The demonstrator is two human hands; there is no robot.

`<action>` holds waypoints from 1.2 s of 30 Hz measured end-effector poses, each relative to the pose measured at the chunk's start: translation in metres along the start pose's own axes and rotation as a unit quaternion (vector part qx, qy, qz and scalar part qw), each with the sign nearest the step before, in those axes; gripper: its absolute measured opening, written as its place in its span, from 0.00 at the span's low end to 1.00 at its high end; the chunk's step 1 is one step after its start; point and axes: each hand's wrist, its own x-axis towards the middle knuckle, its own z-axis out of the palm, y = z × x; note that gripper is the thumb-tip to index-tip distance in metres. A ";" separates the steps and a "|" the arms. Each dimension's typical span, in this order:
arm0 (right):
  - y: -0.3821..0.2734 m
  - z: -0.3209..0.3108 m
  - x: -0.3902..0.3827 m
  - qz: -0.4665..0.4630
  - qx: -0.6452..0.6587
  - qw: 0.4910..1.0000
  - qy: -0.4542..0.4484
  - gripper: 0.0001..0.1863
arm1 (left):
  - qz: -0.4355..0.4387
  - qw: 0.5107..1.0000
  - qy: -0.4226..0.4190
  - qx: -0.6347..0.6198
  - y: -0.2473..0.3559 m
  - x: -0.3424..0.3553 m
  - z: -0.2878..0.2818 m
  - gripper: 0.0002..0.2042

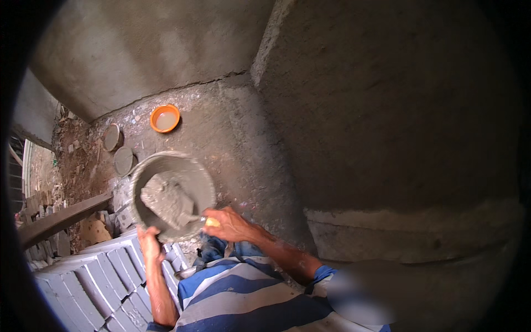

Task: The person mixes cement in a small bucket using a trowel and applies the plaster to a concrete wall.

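A wide round basin [208,181], its wall coated in grey, holds a heap of wet grey mortar [165,200]. My left hand [149,242] grips the basin's near-left rim. At the near-right side, my right hand [231,226] is closed around a trowel [212,222] by its yellow handle. The trowel's blade reaches over the rim into the mortar, and mortar partly hides it.
An orange bowl [154,123] of cloudy water stands beyond the basin. Two small mortar-caked containers, one nearer [124,161] and one farther [112,136], lie to its left. Stacked grey blocks [105,276] and a wooden beam [66,219] are at left. Rough walls [149,50] enclose the floor.
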 end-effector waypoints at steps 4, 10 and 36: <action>0.035 -0.064 -0.022 0.093 0.287 0.933 -0.198 0.19 | 0.019 0.997 0.011 -0.078 0.032 -0.028 0.033 0.20; 0.155 -0.235 -0.225 0.156 0.349 0.812 0.441 0.16 | 0.025 0.998 0.058 0.030 0.020 -0.005 0.003 0.18; -0.004 0.047 -0.055 0.130 -0.496 0.851 0.115 0.13 | 0.275 0.878 -0.309 0.242 -0.021 -0.019 0.114 0.40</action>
